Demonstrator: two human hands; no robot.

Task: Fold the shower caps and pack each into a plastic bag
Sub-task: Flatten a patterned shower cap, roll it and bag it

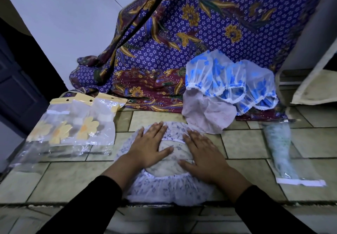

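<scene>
Blue-print shower cap [169, 190] lies opening-up on the tiled surface [73, 182]. Left hand [149, 148] and right hand [202, 153] rest flat on it, fingers straight, grasping nothing, apparently flattening it for folding. Left of the cap: empty plastic bags [73, 124]. Behind-right: unfolded caps [229, 80]. Well right: a packed bag [284, 153].
</scene>
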